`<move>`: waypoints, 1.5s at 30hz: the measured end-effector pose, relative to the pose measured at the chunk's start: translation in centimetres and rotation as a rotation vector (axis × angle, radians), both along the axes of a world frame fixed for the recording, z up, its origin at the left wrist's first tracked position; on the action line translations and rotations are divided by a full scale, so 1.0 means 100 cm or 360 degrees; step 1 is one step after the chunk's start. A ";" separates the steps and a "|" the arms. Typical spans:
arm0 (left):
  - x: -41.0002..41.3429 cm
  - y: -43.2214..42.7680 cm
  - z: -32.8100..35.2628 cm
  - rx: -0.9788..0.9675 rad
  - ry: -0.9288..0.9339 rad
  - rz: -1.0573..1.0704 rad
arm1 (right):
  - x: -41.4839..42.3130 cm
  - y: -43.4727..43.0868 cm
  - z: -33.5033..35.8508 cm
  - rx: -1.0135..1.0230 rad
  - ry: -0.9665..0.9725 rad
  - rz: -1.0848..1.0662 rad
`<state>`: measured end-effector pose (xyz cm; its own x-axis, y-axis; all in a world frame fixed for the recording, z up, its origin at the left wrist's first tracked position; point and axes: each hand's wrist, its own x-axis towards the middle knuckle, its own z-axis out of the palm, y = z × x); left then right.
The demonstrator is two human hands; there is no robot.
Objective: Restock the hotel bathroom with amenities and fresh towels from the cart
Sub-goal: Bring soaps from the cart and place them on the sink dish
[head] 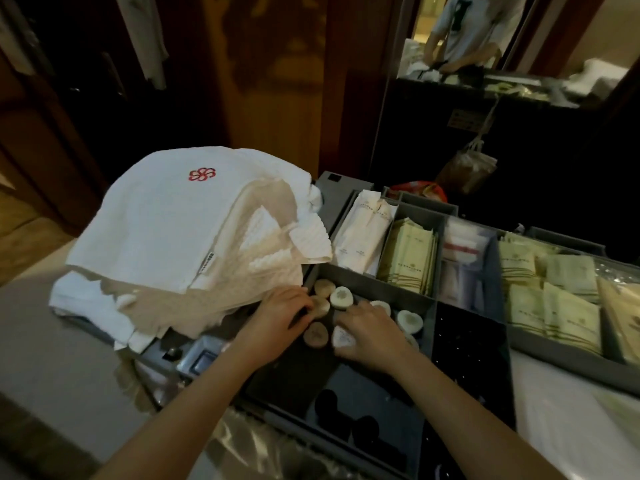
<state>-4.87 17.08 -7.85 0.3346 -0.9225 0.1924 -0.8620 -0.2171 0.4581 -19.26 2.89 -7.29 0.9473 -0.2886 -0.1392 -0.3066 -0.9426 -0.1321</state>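
A grey divided tray (370, 283) on the cart holds several small round and heart-shaped wrapped soaps (341, 297). My left hand (277, 315) reaches into that compartment, its fingers curled over a tan soap (320, 306). My right hand (372, 336) lies over a white triangular soap (341, 337), fingers curled round it. A pile of folded white towels (180, 230), the top one with a red flower logo, sits just left of the tray.
Further compartments hold white sachets (363, 233), pale green packets (410, 258) and more green packets (550, 292) at right. Dark bottle caps (363, 427) fill the near compartment. A mirror (485, 32) behind the cart reflects a person. Dark wooden doors stand at left.
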 end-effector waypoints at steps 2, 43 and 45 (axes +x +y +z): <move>-0.001 0.000 0.002 0.0006 -0.0006 0.0007 | -0.004 -0.007 0.009 0.0262 -0.0149 -0.0122; -0.022 -0.018 0.065 -0.0145 0.1475 0.0378 | -0.032 -0.014 0.045 0.1834 -0.1022 -0.1039; -0.023 -0.013 0.073 -0.0262 0.1743 0.0444 | -0.025 -0.010 0.052 0.2028 -0.1058 -0.1011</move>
